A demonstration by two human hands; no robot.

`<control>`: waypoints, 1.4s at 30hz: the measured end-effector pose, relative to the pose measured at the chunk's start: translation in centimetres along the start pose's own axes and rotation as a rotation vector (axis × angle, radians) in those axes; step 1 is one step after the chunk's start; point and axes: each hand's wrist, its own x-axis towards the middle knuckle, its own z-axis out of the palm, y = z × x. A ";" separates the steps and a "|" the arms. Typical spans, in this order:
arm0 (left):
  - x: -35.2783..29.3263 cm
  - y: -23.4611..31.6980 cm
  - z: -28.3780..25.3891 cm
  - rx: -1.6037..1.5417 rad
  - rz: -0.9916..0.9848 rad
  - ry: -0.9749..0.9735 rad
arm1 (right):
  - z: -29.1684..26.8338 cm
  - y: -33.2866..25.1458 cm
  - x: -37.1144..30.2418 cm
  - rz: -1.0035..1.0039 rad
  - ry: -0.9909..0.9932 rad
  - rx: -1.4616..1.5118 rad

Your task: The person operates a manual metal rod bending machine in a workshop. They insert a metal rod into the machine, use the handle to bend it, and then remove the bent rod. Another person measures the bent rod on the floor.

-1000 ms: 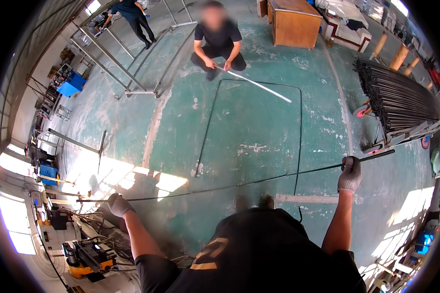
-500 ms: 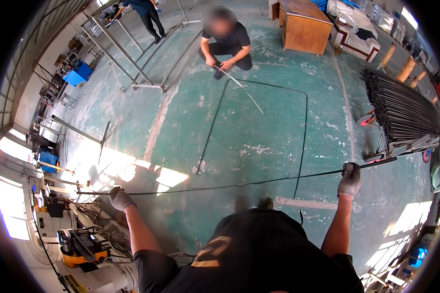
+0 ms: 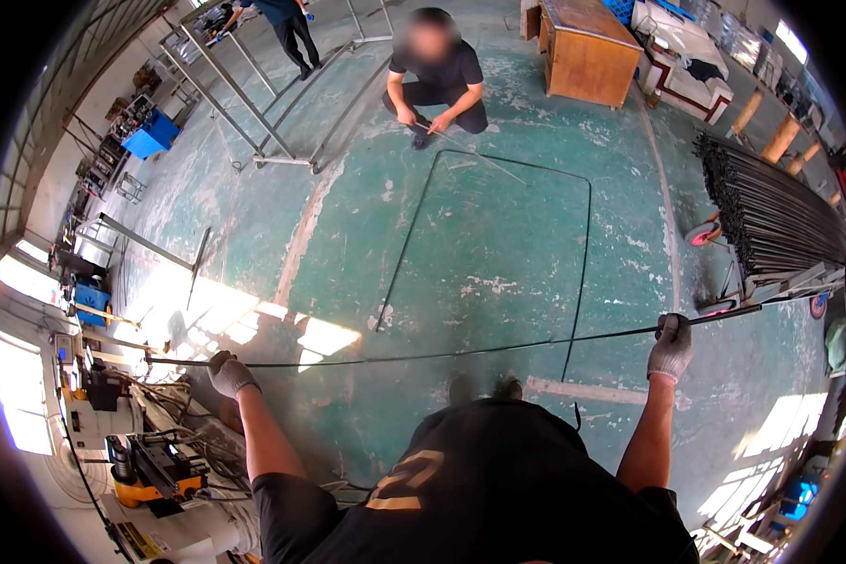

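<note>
Two gloved hands, left hand and right hand, each clamp one long thin dark metal rod

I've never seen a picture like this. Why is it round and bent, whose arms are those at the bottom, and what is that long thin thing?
The picture comes from a wide-angle camera on a person's head, looking down; that lens bends straight lines. The arms are the wearer's own. The gloved left hand and gloved right hand each grip a long dark metal rod, held across the body. Below lies a worn green floor with a bent rod frame on it. Beyond it another person crouches over a thin rod. A bundle of dark rods lies to the right, a wooden cabinet stands behind.
</note>
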 end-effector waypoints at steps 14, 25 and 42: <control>-2.1 3.0 1.2 -0.108 -0.010 -0.068 | -0.2 3.8 1.3 0.027 -0.103 0.082; -1.3 5.8 -4.0 0.014 0.115 -0.053 | -1.4 2.8 0.6 0.060 -0.225 0.060; 22.8 0.6 -7.5 0.101 0.147 0.101 | 21.4 -23.9 -9.5 -0.010 -0.239 0.021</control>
